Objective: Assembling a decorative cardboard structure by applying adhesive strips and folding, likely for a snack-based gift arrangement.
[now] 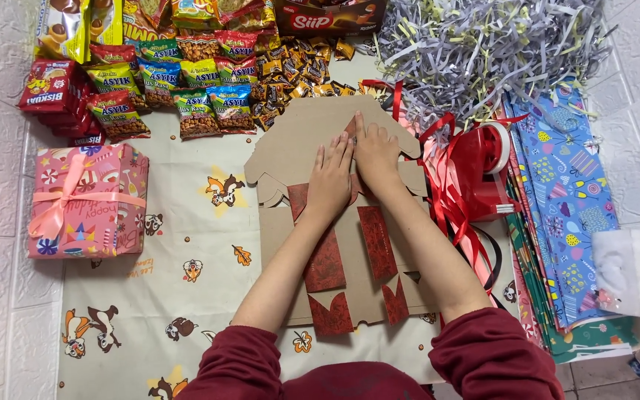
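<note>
- While both my hands press flat, the cardboard cutout (335, 222) lies under them on the cartoon-print sheet (179, 244), centre of view.
- Left hand (330, 178): fingers straight, close together, palm down on the upper middle of the cardboard. Holding nothing, just pressing.
- Right hand (376, 152): also flat, fingers pointing up toward the peaked top edge of the cutout, index finger stretched furthest. Nothing gripped.
- Hands sit side by side, touching or nearly so; can't tell which.
- Dark red patterned paper pieces (376, 241) lie on the cardboard: one strip below each wrist, two notched pieces near the bottom edge. A bit of the same red paper shows right at my fingertips, partly hidden by the hands.
- Cardboard extends past my fingers on all sides; its top peak is just beyond the right fingertips.
- Pink gift box (87, 200) with ribbon sits well to the left, apart from the cardboard.
- Snack packets (164, 81) are heaped along the top left.
- Shredded paper (483, 44) is piled at the top right.
- Red tape dispenser (483, 167) and red ribbon (450, 200) sit just right of the cardboard; wrapping paper sheets (572, 200) are stacked beyond them.
</note>
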